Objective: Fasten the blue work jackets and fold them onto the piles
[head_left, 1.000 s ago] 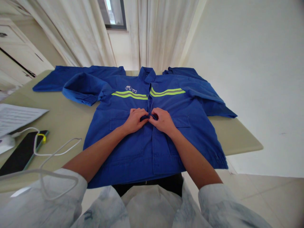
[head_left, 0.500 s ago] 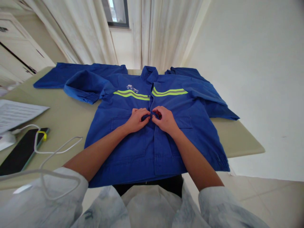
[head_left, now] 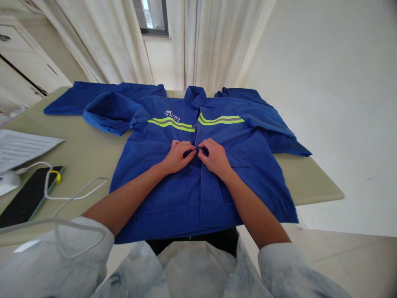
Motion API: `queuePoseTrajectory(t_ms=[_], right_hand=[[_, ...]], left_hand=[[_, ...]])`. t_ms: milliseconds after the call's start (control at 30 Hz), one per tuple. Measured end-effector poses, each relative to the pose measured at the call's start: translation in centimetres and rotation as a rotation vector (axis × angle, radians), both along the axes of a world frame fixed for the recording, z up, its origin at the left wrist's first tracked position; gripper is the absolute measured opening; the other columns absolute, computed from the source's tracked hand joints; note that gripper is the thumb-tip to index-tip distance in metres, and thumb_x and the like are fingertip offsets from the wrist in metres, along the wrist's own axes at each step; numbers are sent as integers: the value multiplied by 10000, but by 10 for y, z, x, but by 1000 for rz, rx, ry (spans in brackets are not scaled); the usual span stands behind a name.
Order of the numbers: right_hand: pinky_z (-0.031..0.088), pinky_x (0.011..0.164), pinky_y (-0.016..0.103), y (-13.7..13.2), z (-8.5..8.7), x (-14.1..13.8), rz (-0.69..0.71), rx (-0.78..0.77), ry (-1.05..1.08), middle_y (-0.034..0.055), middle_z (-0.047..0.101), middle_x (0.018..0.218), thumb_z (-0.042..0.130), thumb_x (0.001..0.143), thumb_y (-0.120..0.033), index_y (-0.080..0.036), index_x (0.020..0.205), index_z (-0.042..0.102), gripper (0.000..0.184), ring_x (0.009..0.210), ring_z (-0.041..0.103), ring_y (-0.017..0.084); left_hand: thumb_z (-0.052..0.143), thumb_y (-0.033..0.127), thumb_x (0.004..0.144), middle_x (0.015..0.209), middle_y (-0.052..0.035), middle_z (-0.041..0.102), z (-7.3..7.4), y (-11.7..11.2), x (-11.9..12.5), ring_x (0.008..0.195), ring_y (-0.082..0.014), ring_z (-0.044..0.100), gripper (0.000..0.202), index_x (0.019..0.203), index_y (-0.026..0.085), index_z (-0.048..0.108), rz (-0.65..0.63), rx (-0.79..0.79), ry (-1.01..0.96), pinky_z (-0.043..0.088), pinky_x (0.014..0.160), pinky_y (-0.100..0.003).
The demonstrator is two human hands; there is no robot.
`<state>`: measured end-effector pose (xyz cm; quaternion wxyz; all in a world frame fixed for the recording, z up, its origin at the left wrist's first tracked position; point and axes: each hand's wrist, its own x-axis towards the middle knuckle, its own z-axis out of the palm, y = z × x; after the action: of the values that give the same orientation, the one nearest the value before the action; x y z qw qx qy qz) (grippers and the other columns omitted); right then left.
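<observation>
A blue work jacket (head_left: 173, 186) with yellow-green and grey reflective stripes lies front up on the table, its collar pointing away from me. At the middle of its front opening, my left hand (head_left: 179, 156) pinches the edge of the placket from the left. My right hand (head_left: 214, 156) pinches the overlapping front edge from the right, and the fingertips of both hands meet. Whatever fastener sits between the fingertips is hidden. Above the hands the front edges lie slightly apart, with a small dark snap (head_left: 194, 126) visible at the stripe. Below them the placket lies flat.
On the greenish table (head_left: 93, 159), a black phone (head_left: 27, 196), a white cable (head_left: 77, 198) and a printed sheet (head_left: 27, 147) lie at the left. The cable crosses my left sleeve. Another folded blue garment (head_left: 105, 93) lies behind the jacket. Curtains (head_left: 211, 45) hang beyond.
Both hands stay at the same spot on the placket, with the fingertips slightly closer together. The view has shifted a little; the jacket lies as before.
</observation>
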<state>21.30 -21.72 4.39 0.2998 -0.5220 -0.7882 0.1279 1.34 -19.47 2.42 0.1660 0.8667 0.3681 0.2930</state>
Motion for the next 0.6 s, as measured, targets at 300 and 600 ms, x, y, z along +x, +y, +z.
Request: queuePoseTrajectory(t_ms=[300,600], right_hand=[[472,851,304,0,-9,-2,-36,103,60,72,703,1031,589,954,-170,-207,1041,699,145,958,641,217],[446,745,279,7,-8,4,-21,53,96,29,698,882,712,889,-213,-194,952,704,67,790,617,176]], left_hand=[[482,351,1050,911,-19,707,-1,1,1,883,-198,643,256,992,214,690,38,-34,-17,348,901,-401],[453,341,1077,932,-20,713,-5,0,2,922,-209,647,269,1019,225,688,83,-56,-3,350,896,-398]])
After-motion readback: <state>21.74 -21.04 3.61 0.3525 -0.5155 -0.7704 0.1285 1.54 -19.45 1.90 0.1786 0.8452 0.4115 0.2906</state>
